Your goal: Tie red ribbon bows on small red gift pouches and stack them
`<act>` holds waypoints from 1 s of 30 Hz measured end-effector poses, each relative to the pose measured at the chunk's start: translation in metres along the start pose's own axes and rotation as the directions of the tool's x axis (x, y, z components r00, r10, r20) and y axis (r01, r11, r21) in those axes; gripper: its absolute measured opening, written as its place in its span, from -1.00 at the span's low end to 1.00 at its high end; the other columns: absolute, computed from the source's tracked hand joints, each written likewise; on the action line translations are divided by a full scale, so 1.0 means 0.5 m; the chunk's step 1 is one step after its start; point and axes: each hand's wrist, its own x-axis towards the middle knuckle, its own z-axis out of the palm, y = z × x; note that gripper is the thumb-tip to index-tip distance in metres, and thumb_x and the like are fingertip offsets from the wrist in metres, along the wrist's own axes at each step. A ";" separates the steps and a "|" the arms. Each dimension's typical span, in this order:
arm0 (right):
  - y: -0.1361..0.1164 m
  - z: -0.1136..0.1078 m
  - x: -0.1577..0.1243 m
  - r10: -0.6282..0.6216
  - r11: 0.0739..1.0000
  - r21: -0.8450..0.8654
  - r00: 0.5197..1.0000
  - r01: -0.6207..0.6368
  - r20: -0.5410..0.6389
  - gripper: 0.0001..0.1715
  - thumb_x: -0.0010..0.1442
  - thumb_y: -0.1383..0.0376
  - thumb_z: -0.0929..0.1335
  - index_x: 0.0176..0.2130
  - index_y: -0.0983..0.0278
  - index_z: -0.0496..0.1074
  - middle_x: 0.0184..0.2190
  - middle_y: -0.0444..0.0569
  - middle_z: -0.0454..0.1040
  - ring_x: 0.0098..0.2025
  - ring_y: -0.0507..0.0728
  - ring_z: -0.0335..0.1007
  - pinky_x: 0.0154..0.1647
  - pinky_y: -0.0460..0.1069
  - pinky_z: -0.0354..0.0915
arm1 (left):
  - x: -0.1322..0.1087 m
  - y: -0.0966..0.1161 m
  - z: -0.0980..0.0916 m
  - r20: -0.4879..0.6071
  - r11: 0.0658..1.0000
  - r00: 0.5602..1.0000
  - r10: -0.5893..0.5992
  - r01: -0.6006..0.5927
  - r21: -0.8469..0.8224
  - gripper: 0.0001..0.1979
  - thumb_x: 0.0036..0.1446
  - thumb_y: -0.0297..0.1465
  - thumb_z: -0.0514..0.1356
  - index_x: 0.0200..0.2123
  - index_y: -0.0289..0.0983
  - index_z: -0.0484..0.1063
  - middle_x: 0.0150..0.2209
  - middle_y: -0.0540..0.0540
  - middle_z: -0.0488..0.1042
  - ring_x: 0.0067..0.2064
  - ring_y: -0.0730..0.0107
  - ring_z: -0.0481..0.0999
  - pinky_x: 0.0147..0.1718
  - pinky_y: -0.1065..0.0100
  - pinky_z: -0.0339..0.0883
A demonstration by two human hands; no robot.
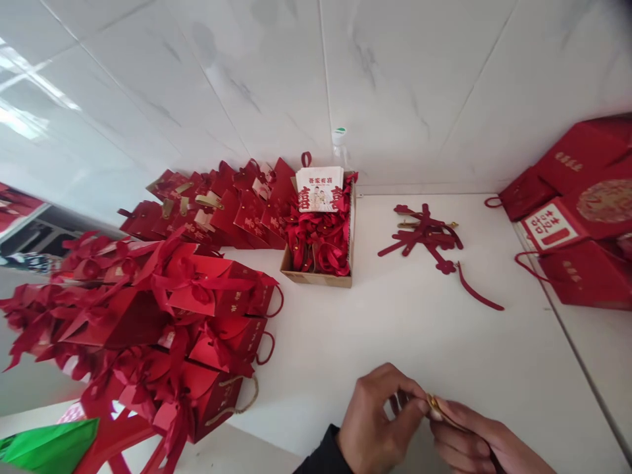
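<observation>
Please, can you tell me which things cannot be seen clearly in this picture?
- Head view: part of the gold strap is covered by the fingers of the left hand and right hand.
- Head view: the lower bottle is hidden behind the cardboard box and its contents.
- Head view: the red boxes are cut off by the right edge; their small gold writing is too blurred to read.

Ribboned red boxes (253, 337) crowd the left, with something green (52, 444) nearer; a capped bottle (340, 150) stands far, near the tiled wall (276, 79); red cartons (587, 158) sit right.
</observation>
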 end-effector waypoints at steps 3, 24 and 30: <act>-0.010 0.025 -0.008 -0.055 0.998 -0.011 0.997 0.055 0.056 -0.55 0.00 0.09 0.64 -0.42 0.32 0.48 -0.68 -0.41 -0.10 -0.63 -0.13 -0.37 -0.69 -0.23 -0.09 | -0.003 0.013 -0.004 -0.034 1.000 0.999 0.023 -0.022 0.011 -0.89 0.22 -0.44 0.25 -0.34 -0.30 0.58 -0.37 -0.12 0.56 -0.32 0.39 0.49 -0.31 0.42 0.36; 0.015 0.050 -0.052 -0.167 0.982 -0.057 0.968 0.180 0.187 -0.58 0.20 0.09 0.54 -0.43 0.32 0.41 -0.67 -0.38 -0.06 -0.62 -0.10 -0.28 -0.66 -0.20 -0.03 | -0.057 0.057 0.016 -0.088 0.975 0.976 0.200 -0.190 0.115 -0.89 0.35 -0.44 0.19 -0.28 -0.22 0.47 -0.35 0.00 0.45 -0.32 0.50 0.42 -0.30 0.47 0.34; 0.030 0.044 -0.059 -0.157 0.979 -0.100 0.967 0.179 0.201 -0.54 0.17 0.04 0.54 -0.45 0.28 0.38 -0.67 -0.39 -0.11 -0.62 -0.09 -0.35 -0.66 -0.19 -0.07 | -0.063 0.058 0.003 0.022 0.941 0.958 0.286 -0.285 0.183 -0.88 0.34 -0.47 0.16 -0.28 -0.24 0.47 -0.35 -0.05 0.48 -0.32 0.46 0.42 -0.31 0.44 0.34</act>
